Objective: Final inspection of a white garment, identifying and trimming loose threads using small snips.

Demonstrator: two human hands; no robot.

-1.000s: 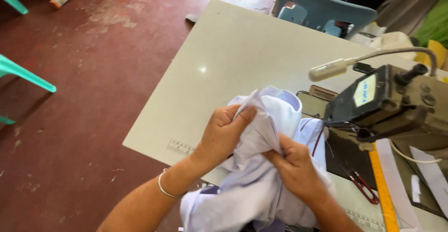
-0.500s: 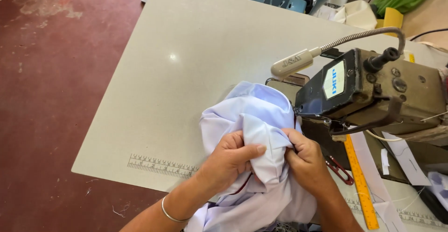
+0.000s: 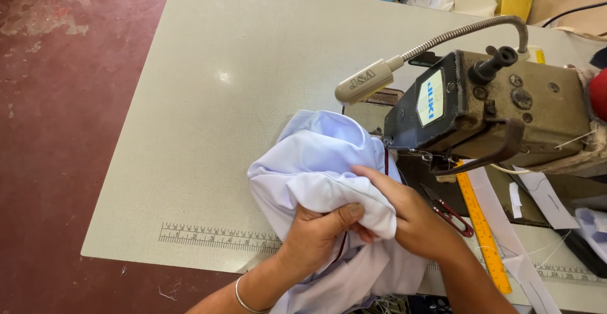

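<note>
A bunched pale blue garment (image 3: 316, 162) lies on the sewing table (image 3: 208, 112), just left of the sewing machine (image 3: 499, 108). My left hand (image 3: 319, 235), with a thin bangle at the wrist, grips a fold of the cloth from below. My right hand (image 3: 411, 216) clasps the same fold from the right, fingers pressed over the fabric. The two hands touch each other at the fold. The lower part of the garment hangs off the table's near edge.
A gooseneck lamp (image 3: 373, 80) arches over the machine. Small red-handled snips (image 3: 452, 213) and a yellow ruler (image 3: 484, 235) lie right of my hands, with white paper strips (image 3: 506, 225). A printed ruler scale (image 3: 215, 237) runs along the table's near edge. Red floor (image 3: 57, 131) lies left.
The view has shifted closer over the table. Both hands have worked the garment, folding the cloth over; my right hand now lies further across the fold.
</note>
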